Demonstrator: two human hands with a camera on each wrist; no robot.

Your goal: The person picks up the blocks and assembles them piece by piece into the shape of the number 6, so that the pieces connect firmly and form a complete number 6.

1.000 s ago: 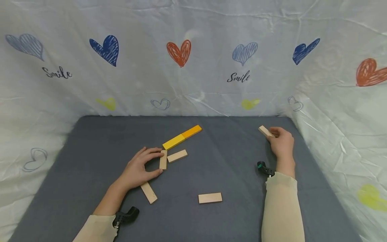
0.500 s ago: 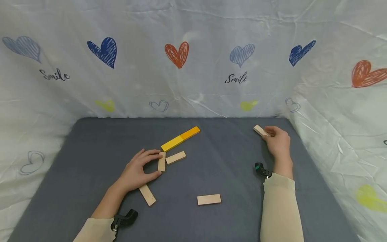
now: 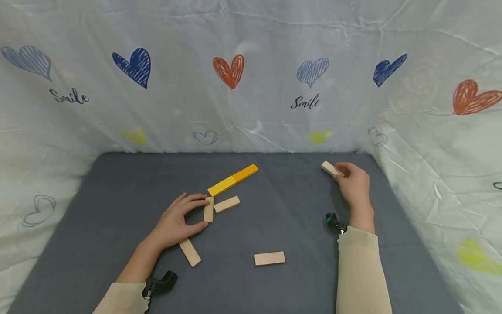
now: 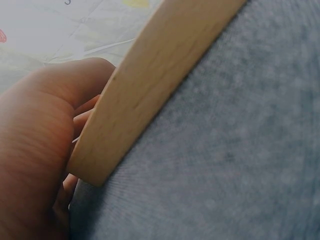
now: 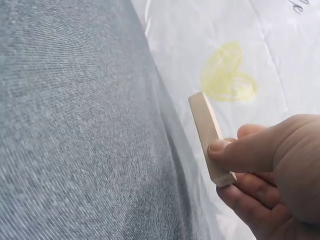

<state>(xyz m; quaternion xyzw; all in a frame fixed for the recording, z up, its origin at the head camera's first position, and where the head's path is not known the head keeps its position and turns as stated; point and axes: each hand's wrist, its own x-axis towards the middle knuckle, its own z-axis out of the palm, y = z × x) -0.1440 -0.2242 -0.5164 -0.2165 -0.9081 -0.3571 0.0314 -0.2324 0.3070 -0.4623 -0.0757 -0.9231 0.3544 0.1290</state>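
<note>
My left hand (image 3: 175,221) pinches a plain wooden block (image 3: 208,210) lengthwise, thumb at its near end and fingers at its far end. This block lies just below the yellow block (image 3: 222,186), which forms a row with an orange block (image 3: 245,172). Another plain block (image 3: 226,204) sits to its right. Under the heel of the left hand lies a further plain block (image 3: 190,253), large in the left wrist view. At the far right, my right hand (image 3: 354,184) holds a wooden block (image 5: 206,135) between thumb and fingers, raised above the cloth.
A single plain block (image 3: 269,258) lies near the front middle of the grey cloth-covered table (image 3: 298,209). A white curtain (image 3: 266,65) printed with hearts stands behind the table and along its sides. Black wrist cameras sit at both cuffs.
My right hand has moved a little to the left with its block. The left hand and the blocks on the table keep their places; the head view has shifted slightly.
</note>
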